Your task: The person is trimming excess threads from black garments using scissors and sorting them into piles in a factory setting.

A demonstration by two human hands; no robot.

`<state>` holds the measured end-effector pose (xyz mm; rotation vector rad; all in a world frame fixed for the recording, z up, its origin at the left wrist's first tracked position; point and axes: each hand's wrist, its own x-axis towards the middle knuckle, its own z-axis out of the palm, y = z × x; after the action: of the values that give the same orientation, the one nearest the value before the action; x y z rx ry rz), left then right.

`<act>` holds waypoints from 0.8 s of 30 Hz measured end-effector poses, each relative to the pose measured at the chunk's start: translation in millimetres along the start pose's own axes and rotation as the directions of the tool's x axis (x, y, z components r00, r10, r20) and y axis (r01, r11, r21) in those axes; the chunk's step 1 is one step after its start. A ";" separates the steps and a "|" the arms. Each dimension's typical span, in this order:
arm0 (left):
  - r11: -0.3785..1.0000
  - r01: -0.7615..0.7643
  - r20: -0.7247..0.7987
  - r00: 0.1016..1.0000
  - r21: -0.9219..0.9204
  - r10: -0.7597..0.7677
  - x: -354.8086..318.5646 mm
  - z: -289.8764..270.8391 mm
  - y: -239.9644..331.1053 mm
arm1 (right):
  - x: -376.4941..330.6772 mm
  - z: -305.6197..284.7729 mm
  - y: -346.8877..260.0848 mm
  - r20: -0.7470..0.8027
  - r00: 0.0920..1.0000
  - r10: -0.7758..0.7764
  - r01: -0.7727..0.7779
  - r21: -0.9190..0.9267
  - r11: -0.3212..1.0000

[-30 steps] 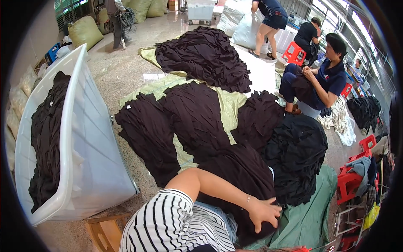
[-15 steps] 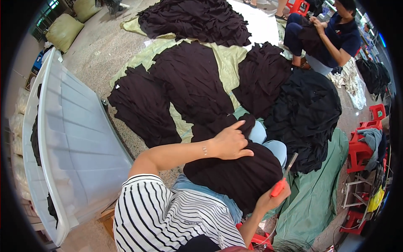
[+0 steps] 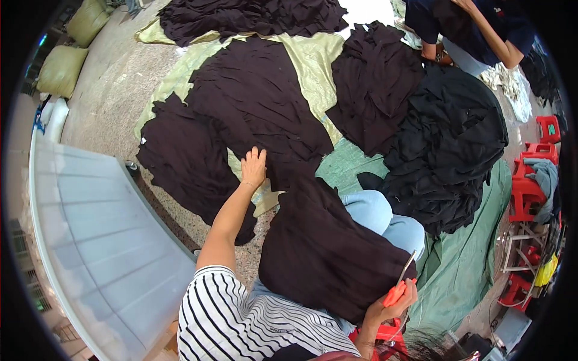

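My left hand (image 3: 254, 168) reaches forward, palm down with fingers stretched out, at the near edge of a spread pile of dark brown cloth pieces (image 3: 259, 96). It holds nothing that I can see. A dark brown cloth (image 3: 325, 253) lies draped over my lap and light blue trousers (image 3: 368, 210). My right hand (image 3: 397, 302) is closed around red-handled scissors (image 3: 395, 293) at the right edge of the lap cloth. Their thin metal blade points up and away.
Another brown pile (image 3: 186, 150) lies left, one (image 3: 376, 84) right, and a black heap (image 3: 451, 144) beside my knees. Green sheeting (image 3: 463, 271) covers the floor. A large whitish bin (image 3: 102, 240) stands left, red stools (image 3: 527, 192) right. A person (image 3: 481, 30) sits at the far right.
My left hand has moved from above the lap cloth, forward and left to the pile, with its arm straightened. The lap cloth lies more spread out. The right hand keeps the scissors.
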<state>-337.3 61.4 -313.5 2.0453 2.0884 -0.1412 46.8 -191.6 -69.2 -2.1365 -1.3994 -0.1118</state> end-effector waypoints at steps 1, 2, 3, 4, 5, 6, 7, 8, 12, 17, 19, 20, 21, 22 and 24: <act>0.992 -0.064 -0.063 0.996 0.107 0.071 9.4 2.8 4.0 | 1.1 -2.2 -1.6 0.012 1.000 0.006 -0.006 -0.041 0.999; 0.967 -0.132 -0.018 0.990 0.217 0.139 20.6 6.5 6.1 | 1.6 -3.1 -1.5 0.005 1.000 0.021 -0.021 -0.055 0.998; 0.925 -0.198 0.030 0.980 0.323 0.199 30.6 9.2 6.7 | 0.8 -2.3 0.2 -0.004 0.999 0.034 -0.035 -0.064 0.997; 0.880 -0.263 0.040 0.962 0.395 0.269 36.9 2.7 9.1 | -3.0 -1.1 3.4 -0.008 0.997 0.072 -0.072 -0.087 0.994; 0.881 -0.281 0.016 0.955 0.381 0.297 44.8 8.7 6.0 | -5.0 -2.3 4.4 -0.008 0.997 0.078 -0.079 -0.117 0.990; 0.881 -0.296 -0.009 0.947 0.369 0.322 53.0 13.9 0.8 | -3.0 -2.8 3.3 -0.009 0.997 0.082 -0.083 -0.145 0.986; 0.872 -0.348 -0.086 0.913 0.344 0.399 62.5 17.0 -4.8 | 0.4 -3.1 -0.4 -0.026 0.996 0.080 -0.083 -0.158 0.984; 0.884 -0.376 -0.054 0.913 0.279 0.405 75.3 19.5 -9.5 | 2.1 -2.0 -0.4 -0.029 0.996 0.088 -0.092 -0.161 0.983; 0.918 -0.388 -0.489 0.818 -0.080 0.303 143.0 -29.5 20.1 | -6.1 -1.0 14.3 -0.065 0.996 0.060 -0.074 -0.232 0.970; 0.837 -0.539 -0.137 0.840 -0.096 0.525 212.4 -35.8 50.4 | -9.5 -4.0 18.1 -0.058 0.991 0.121 -0.132 -0.238 0.962; 0.878 -0.466 0.208 0.875 0.109 0.438 198.1 -31.7 72.9 | -9.7 -5.3 20.2 -0.046 0.993 0.108 -0.116 -0.266 0.957; 0.877 -0.433 0.379 0.863 0.210 0.335 199.3 -21.8 78.1 | -9.9 -5.8 20.2 -0.030 0.996 0.086 -0.091 -0.276 0.957; 0.862 -0.436 0.467 0.838 0.257 0.284 198.5 -22.7 86.2 | -10.7 -5.3 18.8 -0.050 0.995 0.085 -0.095 -0.236 0.967; 0.846 -0.435 0.550 0.807 0.307 0.216 192.9 -28.5 91.9 | -12.1 -5.7 17.9 -0.062 0.995 0.083 -0.094 -0.191 0.977; 0.734 -0.527 0.545 0.799 0.428 0.255 185.7 -31.3 93.8 | -22.2 -8.3 26.3 -0.059 0.986 0.156 -0.165 -0.188 0.968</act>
<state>-248.6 252.1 -316.2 2.4125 1.3568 -1.1713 61.5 -221.3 -81.4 -2.3823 -1.2278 -0.2389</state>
